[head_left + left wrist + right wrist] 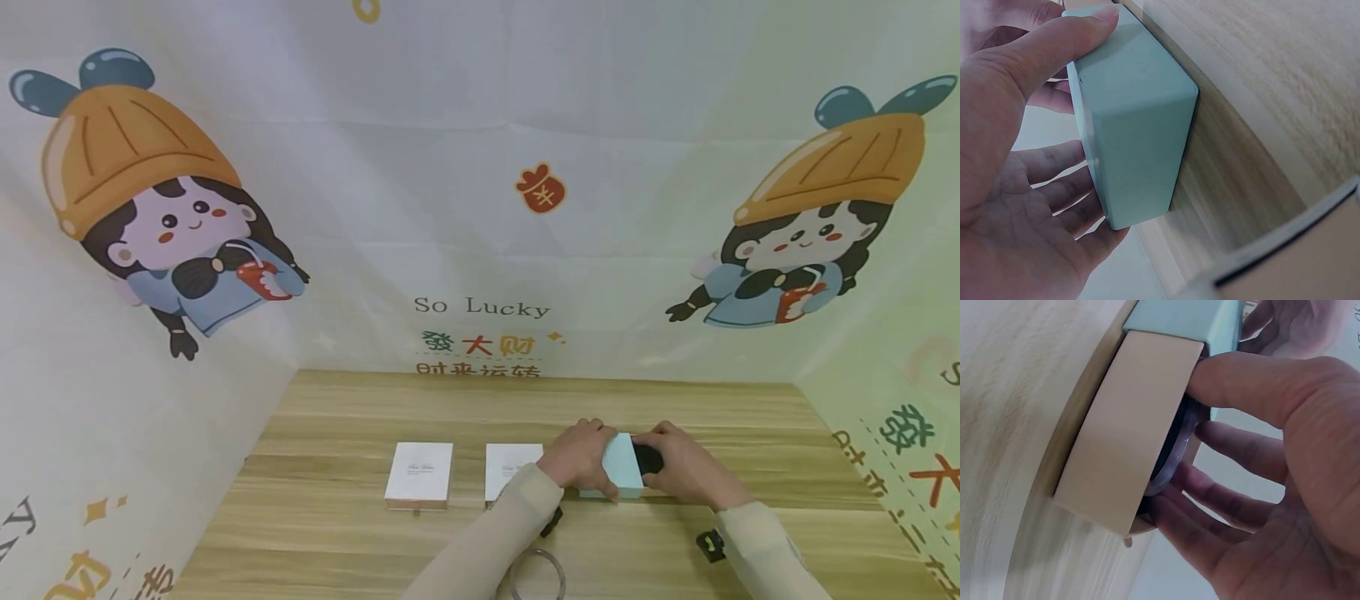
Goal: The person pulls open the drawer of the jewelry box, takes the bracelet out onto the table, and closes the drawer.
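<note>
Teal box (621,467) gripped by both hands, wooden table (360,550) around

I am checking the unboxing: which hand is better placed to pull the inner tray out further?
Probably the right hand: its fingers touch the beige tray that sticks out. The left hand holds the mint sleeve and can steady it.

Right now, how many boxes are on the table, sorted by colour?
White boxes: 2, one far left, one beside the left hand.
Pale blue-green box: 1, gripped by both hands; right hand.
Total: 3 boxes.
</note>
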A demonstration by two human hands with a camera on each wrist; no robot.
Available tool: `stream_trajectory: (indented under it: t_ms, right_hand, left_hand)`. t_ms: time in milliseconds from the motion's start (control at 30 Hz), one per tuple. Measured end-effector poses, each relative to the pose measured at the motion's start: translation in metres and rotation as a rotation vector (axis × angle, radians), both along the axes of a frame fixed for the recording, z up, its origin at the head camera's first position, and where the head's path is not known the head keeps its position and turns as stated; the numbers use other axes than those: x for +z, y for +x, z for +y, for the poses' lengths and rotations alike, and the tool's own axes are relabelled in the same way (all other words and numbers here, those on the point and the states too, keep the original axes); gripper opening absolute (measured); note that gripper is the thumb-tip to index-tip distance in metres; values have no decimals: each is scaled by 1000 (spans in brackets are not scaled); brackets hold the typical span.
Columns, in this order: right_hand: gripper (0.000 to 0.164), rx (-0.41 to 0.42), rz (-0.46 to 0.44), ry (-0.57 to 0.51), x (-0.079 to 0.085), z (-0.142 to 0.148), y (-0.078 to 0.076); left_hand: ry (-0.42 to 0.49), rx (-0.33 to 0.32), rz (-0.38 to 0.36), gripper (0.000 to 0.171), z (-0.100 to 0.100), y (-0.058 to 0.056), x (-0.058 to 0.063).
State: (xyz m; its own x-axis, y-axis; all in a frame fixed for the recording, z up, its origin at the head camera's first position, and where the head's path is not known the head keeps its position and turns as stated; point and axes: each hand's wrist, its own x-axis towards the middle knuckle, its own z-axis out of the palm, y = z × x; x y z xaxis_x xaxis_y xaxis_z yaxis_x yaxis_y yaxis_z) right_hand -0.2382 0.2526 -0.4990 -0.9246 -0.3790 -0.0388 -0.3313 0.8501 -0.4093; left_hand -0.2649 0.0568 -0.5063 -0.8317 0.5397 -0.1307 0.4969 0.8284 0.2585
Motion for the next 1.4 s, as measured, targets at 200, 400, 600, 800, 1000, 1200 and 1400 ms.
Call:
stream_trajectory:
  t_ms: [200, 400, 600, 800, 1000, 1200, 1400]
  right_hand:
    - [56, 7, -10, -2, 2, -1, -3]
    - [58, 6, -7, -5, 1, -2, -5]
    - [58, 8, 31, -3, 0, -3, -5]
    - [57, 16, 84, 13, -1, -3, -6]
    - [57, -4, 98, 30, 0, -4, -6]
    - [55, -43, 113, 43, 3, -4, -2]
    - [52, -94, 156, -7, 5, 1, 5]
  left_hand:
    - [-2, -2, 5, 92, -1, -1, 0]
    - [-5, -4, 11, 92, -1, -1, -1]
    - [-3, 3, 5, 92, -1, -1, -2]
    - [8, 3, 1, 91, -2, -1, -2]
    - [11, 1, -4, 90, -2, 0, -1]
    - [5, -4, 8, 90, -1, 1, 0]
    - [1, 5, 5, 93, -2, 1, -1]
